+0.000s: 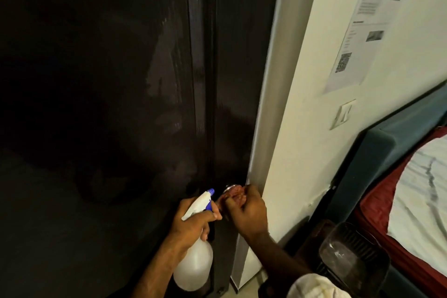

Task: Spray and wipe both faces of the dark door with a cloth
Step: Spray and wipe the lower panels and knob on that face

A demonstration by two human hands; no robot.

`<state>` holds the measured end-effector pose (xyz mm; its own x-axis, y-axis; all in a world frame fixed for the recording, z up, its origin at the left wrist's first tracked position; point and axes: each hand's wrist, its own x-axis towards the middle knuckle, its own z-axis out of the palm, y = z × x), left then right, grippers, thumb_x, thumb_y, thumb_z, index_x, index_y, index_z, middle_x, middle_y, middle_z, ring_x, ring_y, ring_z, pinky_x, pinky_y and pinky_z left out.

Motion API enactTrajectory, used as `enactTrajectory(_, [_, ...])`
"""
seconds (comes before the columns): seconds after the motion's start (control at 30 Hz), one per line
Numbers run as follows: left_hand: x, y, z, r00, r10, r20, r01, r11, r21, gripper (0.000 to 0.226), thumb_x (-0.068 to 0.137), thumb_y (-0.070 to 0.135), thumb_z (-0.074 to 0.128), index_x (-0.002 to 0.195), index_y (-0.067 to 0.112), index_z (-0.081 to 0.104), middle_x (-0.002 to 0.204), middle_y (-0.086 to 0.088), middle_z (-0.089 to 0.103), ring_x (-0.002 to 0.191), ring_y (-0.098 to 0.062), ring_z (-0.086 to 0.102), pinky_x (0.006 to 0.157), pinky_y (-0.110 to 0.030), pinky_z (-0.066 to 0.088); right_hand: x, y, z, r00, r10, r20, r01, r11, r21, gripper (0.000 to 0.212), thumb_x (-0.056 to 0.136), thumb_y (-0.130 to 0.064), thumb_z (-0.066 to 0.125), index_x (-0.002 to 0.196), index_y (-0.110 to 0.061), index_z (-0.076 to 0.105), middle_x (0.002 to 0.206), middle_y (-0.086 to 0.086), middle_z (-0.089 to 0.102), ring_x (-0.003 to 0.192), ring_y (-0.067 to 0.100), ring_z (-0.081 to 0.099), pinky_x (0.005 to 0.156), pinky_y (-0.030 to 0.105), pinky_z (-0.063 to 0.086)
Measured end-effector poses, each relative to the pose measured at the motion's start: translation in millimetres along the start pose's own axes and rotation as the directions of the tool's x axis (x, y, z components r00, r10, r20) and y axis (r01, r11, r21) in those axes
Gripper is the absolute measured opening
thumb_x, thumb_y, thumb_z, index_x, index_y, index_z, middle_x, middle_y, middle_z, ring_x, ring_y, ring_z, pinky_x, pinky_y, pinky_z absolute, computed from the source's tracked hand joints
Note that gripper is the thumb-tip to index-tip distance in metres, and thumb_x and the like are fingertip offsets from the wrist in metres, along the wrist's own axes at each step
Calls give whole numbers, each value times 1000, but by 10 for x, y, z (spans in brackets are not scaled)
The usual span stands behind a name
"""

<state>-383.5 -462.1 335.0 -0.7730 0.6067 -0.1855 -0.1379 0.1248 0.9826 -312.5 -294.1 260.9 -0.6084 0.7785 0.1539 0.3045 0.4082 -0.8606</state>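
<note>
Head camera: A person stands close to the dark door [108, 104], which fills the left and centre of the frame and is shut against a pale frame [268, 104]. The left hand [193, 220] is wrapped around the neck of a white spray bottle [193, 264], with a finger near the blue trigger and the blue-tipped nozzle [211, 191] pointing up toward the door. The right hand [246, 210] is curled around the round door knob [231, 189] at the door's edge, the fingers closed on it. A pale cloth [312, 286] shows at the bottom of the frame, seemingly draped near the right forearm; how it is held cannot be told. Faint lighter streaks [164, 65] mark the door's face above, possibly damp or wiped patches. To the right are a cream wall with a printed notice [367, 24] and a light switch [342, 113], a bed [423, 189] with red and white bedding, and a dark ribbed object [350, 256] below it.

The door looks rigid and heavy, best swung by the knob rather than by its flat face, which offers no purchase and may be slick where wet. The bottle appears light and partly translucent, safest held at the neck as now. The cloth is soft and will need bunching in the palm before it can press flat. Reaching the far face likely calls for turning the knob and pulling the door open.
</note>
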Motion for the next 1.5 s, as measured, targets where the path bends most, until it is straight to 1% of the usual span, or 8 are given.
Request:
enactTrajectory(0.13, [-54, -16, 52, 999, -16, -44, 16, 1000, -1, 11, 88, -2, 74, 98, -4, 72, 96, -21, 74, 46, -15, 51, 48, -29, 45, 36, -38, -50, 856, 396, 331, -514, 592, 620, 39, 103, -52, 63, 109, -18, 80, 105, 11, 82, 108, 36, 75, 102, 50, 58])
enactTrajectory(0.33, [-181, -31, 83, 989, -31, -143, 33, 999, 9, 16, 80, 7, 79, 91, -2, 73, 75, -15, 69, 46, -16, 50, 49, -32, 44, -267, -93, -111, 614, 349, 708, -724, -108, 682, 69, 96, -64, 60, 127, -5, 77, 112, 27, 74, 95, 41, 74, 79, 53, 64])
enactTrajectory(0.5, [-267, -100, 119, 976, -30, -217, 30, 1000, 1, 9, 85, 3, 76, 91, -3, 72, 95, -25, 74, 45, -16, 50, 47, -30, 43, -368, 29, -531, 615, 205, 761, -782, 37, 622, 60, 100, -52, 57, 132, -3, 72, 103, 26, 72, 81, 35, 69, 56, 35, 62])
enactTrajectory(0.73, [-321, -189, 338, 960, -87, -267, 77, 996, -47, 28, 90, -3, 73, 116, -5, 63, 97, -18, 76, 50, -18, 53, 48, -28, 44, -312, 261, -610, 893, -89, 440, -106, 911, 398, 58, 84, -64, 83, 133, -54, 52, 121, -18, 67, 112, 12, 69, 81, 30, 64])
enactTrajectory(0.87, [-333, -217, 450, 944, -136, -301, 115, 990, -88, 38, 88, -1, 76, 122, 2, 61, 97, -14, 77, 51, -16, 54, 51, -29, 47, 24, 589, -710, 670, -585, 457, 598, 790, 134, 62, 104, -38, 70, 153, -56, 37, 156, -5, 40, 126, 10, 58, 102, 20, 55])
enactTrajectory(1.07, [-330, -171, 579, 957, -101, -270, 97, 995, -28, 17, 92, -3, 69, 109, -2, 67, 99, -16, 77, 50, -17, 51, 51, -29, 46, 651, 491, -1032, 269, -768, 581, 884, 436, 167, 48, 102, -27, 52, 148, -30, 63, 153, 7, 53, 127, 20, 60, 108, 22, 50])
enactTrajectory(1.3, [-380, -168, 651, 952, -102, -288, 98, 995, -27, 11, 93, -2, 69, 104, -2, 69, 98, -16, 78, 49, -17, 50, 52, -29, 45, 195, 579, -958, 762, -150, 630, -311, 768, 560, 28, 101, -8, 68, 122, -25, 75, 119, 7, 77, 117, 38, 72, 87, 38, 64])
enactTrajectory(1.5, [-462, -194, 681, 935, -138, -326, 125, 990, -62, 18, 93, -4, 69, 110, -5, 66, 98, -19, 77, 50, -18, 51, 49, -28, 46, 116, 126, -734, 439, 191, 878, -856, 384, 345, 51, 106, -56, 53, 135, -21, 74, 131, 17, 75, 125, 39, 69, 109, 60, 52])
